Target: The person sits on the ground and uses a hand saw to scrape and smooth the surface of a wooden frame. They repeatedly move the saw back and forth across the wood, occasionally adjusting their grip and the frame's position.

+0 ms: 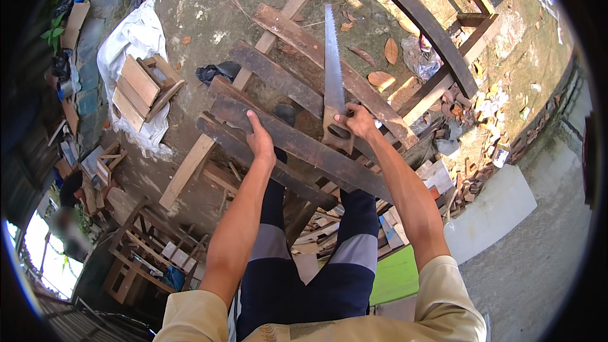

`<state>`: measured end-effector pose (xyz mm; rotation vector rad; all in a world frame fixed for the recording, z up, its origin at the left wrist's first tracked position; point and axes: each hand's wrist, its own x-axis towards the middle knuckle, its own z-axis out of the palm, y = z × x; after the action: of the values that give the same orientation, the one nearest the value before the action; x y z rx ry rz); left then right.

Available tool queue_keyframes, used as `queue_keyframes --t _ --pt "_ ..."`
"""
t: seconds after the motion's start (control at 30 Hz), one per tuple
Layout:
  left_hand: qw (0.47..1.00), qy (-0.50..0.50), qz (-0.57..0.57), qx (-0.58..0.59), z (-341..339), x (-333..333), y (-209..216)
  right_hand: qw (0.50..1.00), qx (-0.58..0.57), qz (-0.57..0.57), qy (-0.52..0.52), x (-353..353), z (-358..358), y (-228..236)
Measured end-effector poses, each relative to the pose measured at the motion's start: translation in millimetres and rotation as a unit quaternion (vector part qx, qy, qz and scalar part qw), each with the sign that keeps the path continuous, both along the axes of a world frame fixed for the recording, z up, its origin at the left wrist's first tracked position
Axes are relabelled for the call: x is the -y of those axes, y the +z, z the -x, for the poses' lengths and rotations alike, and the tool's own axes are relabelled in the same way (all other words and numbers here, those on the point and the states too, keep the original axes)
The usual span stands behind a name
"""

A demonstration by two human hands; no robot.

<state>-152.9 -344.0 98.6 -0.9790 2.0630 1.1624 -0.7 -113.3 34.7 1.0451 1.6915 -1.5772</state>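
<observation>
My right hand grips the wooden handle of a hand saw, whose long toothed blade points away from me over the stack of wood. My left hand rests flat, fingers together, on a dark weathered plank that lies across other planks in front of my knees. The saw handle sits against the same plank's far edge. My legs in dark trousers with grey bands stand just behind the planks.
Several dark planks and a pale long board are piled on dirt ground. A small wooden crate lies on a white sheet at left. Wooden frames stand lower left; brick rubble and a green board lie at right.
</observation>
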Motion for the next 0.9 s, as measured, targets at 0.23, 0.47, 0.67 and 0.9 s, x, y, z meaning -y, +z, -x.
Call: queue_keyframes --t 0.23,0.47,0.67,0.9 --pt "0.999 0.035 -0.025 0.013 3.0 14.6 22.3 0.995 -0.021 0.039 0.085 64.3 1.4 17.2" --pt "0.997 0.04 -0.057 -0.028 4.6 56.5 28.0 0.988 -0.042 0.091 0.118 124.0 9.1 2.6" --pt "0.999 -0.03 -0.007 -0.031 6.3 69.6 29.3 0.993 0.015 0.075 0.092 145.7 1.8 4.3" --pt "0.995 -0.094 0.006 -0.016 12.0 8.9 33.0 0.999 0.003 0.004 0.047 86.3 -26.7 106.9"
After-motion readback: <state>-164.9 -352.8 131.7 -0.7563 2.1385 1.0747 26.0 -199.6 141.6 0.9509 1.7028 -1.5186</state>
